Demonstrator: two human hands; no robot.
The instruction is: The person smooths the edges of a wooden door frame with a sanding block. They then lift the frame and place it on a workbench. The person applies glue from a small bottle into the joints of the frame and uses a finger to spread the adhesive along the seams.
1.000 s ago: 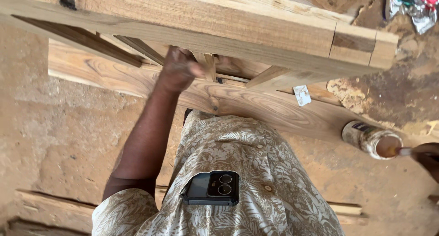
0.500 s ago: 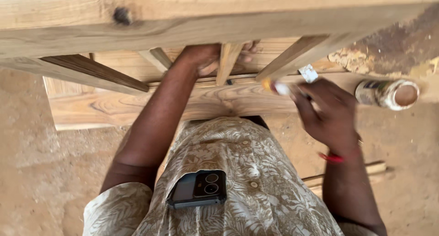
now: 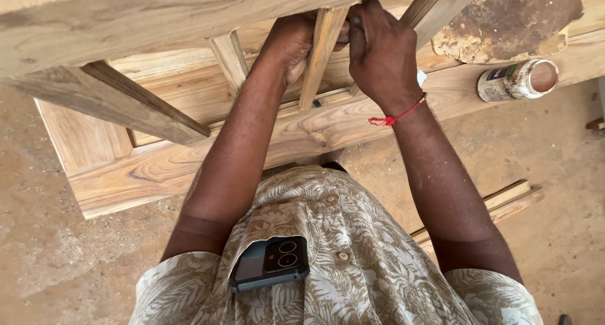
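My left hand (image 3: 291, 43) is wrapped around a thin upright wooden slat (image 3: 317, 73) of a pale wooden frame (image 3: 126, 16) that stands over me. My right hand (image 3: 381, 54), with a red thread at the wrist, is curled tight against the top of the same slat where it meets the rail. Its fingers are closed on a small stick, of which only a greyish bit shows between the two hands. The joint itself is hidden behind the fingers.
An open tin (image 3: 517, 79) lies on its side on a flat wooden panel (image 3: 189, 155) on the sandy floor. More slanted slats (image 3: 145, 111) sit to the left. Thin wood strips (image 3: 510, 199) lie at the right. A phone (image 3: 271, 262) rests in my shirt pocket.
My right hand came from the tin at the right, carried the small stick up and left, and now presses at the slat's top beside my left hand. The view has tilted down.
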